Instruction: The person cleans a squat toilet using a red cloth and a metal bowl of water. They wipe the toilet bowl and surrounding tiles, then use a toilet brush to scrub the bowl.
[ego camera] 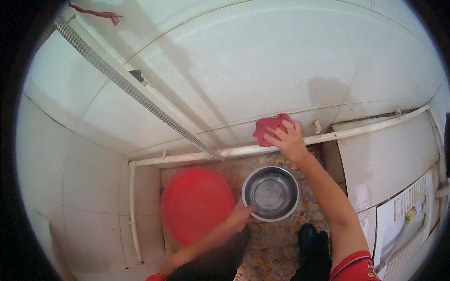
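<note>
In my left hand is a stainless steel bowl, gripped by its near left rim, thumb over the edge. It looks to hold a little clear liquid. My right hand presses a crumpled red cloth against the white tiled wall, just above a white horizontal pipe. The fingers spread over the cloth. Below and left of that pipe a large red basin sits on the floor, partly covered by my left forearm.
A ribbed metal hose slants down the wall beside a white vertical pipe. Pebble-patterned flooring lies below, with my dark boot on it. At right, a squat toilet holds a brush; pipe clips jut from the wall.
</note>
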Tool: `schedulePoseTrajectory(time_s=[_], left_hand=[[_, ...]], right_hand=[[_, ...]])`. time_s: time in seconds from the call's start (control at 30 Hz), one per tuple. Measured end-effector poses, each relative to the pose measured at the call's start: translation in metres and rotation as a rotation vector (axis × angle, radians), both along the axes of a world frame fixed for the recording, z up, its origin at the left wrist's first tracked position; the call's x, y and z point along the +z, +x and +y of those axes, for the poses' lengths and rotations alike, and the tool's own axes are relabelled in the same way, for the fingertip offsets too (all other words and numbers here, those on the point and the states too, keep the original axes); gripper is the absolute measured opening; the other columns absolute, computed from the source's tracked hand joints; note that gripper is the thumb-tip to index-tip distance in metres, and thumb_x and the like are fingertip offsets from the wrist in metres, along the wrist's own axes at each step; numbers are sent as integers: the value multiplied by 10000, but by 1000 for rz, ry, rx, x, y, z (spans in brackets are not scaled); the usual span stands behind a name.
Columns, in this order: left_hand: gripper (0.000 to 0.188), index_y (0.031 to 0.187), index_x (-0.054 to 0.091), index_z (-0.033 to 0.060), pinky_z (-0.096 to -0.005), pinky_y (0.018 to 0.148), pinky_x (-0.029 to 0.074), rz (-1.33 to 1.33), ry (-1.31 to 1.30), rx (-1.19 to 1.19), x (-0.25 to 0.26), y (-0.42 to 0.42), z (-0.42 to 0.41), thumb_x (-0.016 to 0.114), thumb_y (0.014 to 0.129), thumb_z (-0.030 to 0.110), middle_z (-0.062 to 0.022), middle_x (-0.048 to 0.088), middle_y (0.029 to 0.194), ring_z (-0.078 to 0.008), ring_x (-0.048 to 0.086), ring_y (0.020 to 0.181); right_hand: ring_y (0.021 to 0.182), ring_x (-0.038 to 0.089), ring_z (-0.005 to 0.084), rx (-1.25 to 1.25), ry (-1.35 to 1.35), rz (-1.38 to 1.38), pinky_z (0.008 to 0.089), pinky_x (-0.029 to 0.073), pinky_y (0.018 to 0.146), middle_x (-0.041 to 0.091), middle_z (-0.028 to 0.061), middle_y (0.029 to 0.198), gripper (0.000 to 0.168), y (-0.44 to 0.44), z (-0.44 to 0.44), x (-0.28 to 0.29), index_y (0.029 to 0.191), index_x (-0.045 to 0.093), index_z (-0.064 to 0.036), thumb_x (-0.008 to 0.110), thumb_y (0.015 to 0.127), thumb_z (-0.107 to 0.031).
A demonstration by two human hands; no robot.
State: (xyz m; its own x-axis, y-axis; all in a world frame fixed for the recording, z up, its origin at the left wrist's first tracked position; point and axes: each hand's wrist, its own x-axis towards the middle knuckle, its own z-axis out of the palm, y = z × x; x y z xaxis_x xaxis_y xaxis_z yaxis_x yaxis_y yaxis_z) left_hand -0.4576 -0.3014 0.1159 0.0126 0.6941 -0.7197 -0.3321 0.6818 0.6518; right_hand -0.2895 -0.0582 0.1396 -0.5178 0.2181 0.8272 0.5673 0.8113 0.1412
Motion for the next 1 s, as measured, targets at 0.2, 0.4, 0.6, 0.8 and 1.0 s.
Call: schedulePoseTrajectory(time_s=[0.2, 0.4, 0.6, 0.8, 1.0], left_hand=[[557, 1352, 349, 127, -368, 621, 595, 80, 5, 47, 0, 5, -5, 551, 848, -1, -108, 600, 1132, -251, 668, 881], [543, 1328, 381, 144, -414, 722, 568, 22, -56, -16, 3, 11, 8, 539, 842, -40, -75, 567, 1174, -265, 608, 979], [522, 1306, 387, 129, -422, 705, 572, 69, -8, -51, -3, 6, 9, 513, 835, -58, -80, 574, 1133, -270, 607, 902], [524, 1308, 374, 110, -438, 706, 597, -20, -5, -31, -12, -8, -1, 513, 834, -65, -102, 577, 1126, -294, 624, 936], [417, 1236, 448, 64, -421, 621, 606, 59, -30, 73, 7, 1, -1, 543, 842, -35, -131, 596, 1076, -307, 657, 845]], right_hand=[[951, 577, 311, -106, 43, 565, 420, 453, 851, 610, 118, 1069, 322, 101, 43, 67, 1017, 599, -64, 706, 715, -45], [960, 557, 265, -260, -392, 1515, 384, 450, 866, 573, 166, 1104, 460, 85, 47, 93, 1160, 522, 49, 650, 901, -309], [1134, 451, 352, -128, -125, 351, 488, 399, 894, 562, 37, 1201, 357, -35, -9, 17, 976, 621, -217, 700, 632, -165], [1037, 514, 261, -202, -68, 831, 431, 436, 823, 572, 85, 1115, 309, 73, 49, 91, 1038, 611, -89, 695, 770, -218], [1054, 510, 289, -487, -97, 1151, 418, 400, 924, 525, 149, 1165, 354, 93, 62, 179, 1109, 566, -10, 643, 905, -289]])
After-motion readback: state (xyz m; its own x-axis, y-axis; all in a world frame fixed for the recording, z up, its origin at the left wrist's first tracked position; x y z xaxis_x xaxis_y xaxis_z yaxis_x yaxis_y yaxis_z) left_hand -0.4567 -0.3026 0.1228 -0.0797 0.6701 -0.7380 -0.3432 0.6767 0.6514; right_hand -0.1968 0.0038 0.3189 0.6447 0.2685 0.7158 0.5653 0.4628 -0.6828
